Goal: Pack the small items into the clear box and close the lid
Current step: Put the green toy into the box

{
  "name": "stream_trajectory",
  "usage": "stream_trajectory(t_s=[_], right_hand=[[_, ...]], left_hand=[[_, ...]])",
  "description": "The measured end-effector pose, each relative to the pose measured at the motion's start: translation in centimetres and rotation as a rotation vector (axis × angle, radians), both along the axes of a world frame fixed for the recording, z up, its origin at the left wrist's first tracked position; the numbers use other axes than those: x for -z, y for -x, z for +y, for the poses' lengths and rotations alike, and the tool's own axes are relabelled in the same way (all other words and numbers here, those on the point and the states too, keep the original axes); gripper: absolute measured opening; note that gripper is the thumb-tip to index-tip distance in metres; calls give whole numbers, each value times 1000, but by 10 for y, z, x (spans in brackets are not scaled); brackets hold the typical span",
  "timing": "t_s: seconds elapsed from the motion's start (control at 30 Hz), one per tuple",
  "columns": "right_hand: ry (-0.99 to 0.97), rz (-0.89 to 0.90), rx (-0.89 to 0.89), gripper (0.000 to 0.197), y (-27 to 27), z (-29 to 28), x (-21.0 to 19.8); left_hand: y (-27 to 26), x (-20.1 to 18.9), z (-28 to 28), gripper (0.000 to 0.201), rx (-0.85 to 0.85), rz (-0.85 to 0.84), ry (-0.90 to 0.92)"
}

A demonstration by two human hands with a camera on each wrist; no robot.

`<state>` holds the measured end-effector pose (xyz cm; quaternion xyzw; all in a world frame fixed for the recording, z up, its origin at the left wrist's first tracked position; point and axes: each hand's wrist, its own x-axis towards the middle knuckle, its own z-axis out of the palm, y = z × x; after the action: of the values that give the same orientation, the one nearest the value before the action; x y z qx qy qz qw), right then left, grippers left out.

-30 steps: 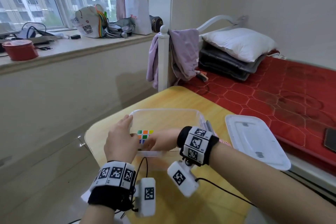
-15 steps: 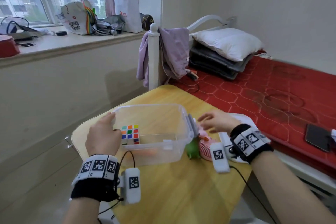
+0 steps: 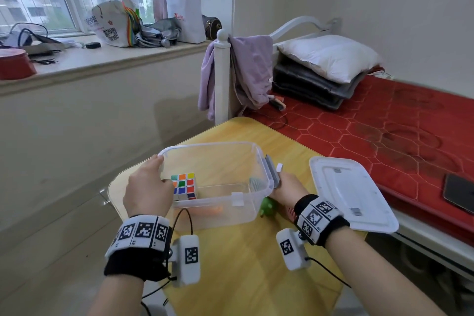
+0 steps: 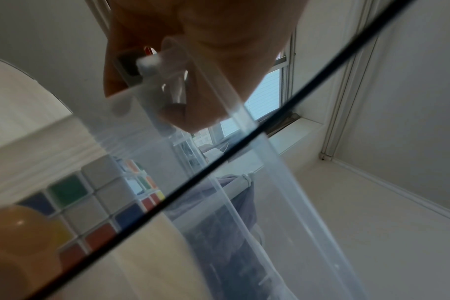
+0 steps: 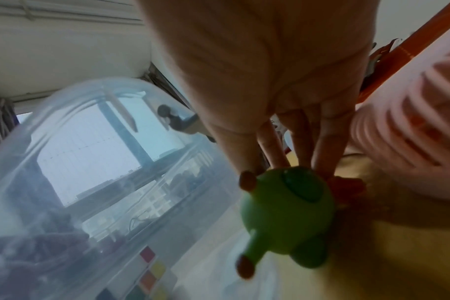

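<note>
Your left hand [image 3: 147, 188] grips the left rim of the clear box [image 3: 225, 215], thumb inside the wall, fingers outside; the left wrist view shows the rim pinched between thumb and fingers [image 4: 146, 60]; the box sits open on the yellow table [image 3: 246, 277], near its left edge; inside it, the puzzle cube [image 3: 184, 186] rests against the left wall, just beside your thumb; an orange object [image 3: 209, 210] shows blurred through the front wall, can't tell what it is. Your right hand [image 3: 288, 188] is down just right of the box, beside its grey side latch [image 3: 272, 170]; in the right wrist view the fingers [image 5: 323, 146] point straight down, tips touching the green toy [image 5: 286, 215], which sits on the table against the box's right wall; fingers look straight, not wrapped round it; a firm grasp is not visible. A pink ribbed item [image 5: 408, 146] lies just right of the hand; mostly hidden in the head view. The white lid [image 3: 351, 192] lies to the right, off the box, overhanging the table edge toward the red bed [image 3: 384, 136]; a dark phone [image 3: 459, 194] lies on the bed.
</note>
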<state>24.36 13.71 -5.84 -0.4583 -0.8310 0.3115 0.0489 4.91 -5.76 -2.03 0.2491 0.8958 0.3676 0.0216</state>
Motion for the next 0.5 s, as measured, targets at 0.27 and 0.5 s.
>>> stream_trajectory(t_s=[0.27, 0.5], right_hand=[[93, -30, -44, 34, 2, 4, 0], [99, 147, 52, 26, -6, 19, -8]], left_hand=[[-1, -1, 0, 64, -6, 2, -1], [-1, -2, 0, 63, 0, 2, 9]])
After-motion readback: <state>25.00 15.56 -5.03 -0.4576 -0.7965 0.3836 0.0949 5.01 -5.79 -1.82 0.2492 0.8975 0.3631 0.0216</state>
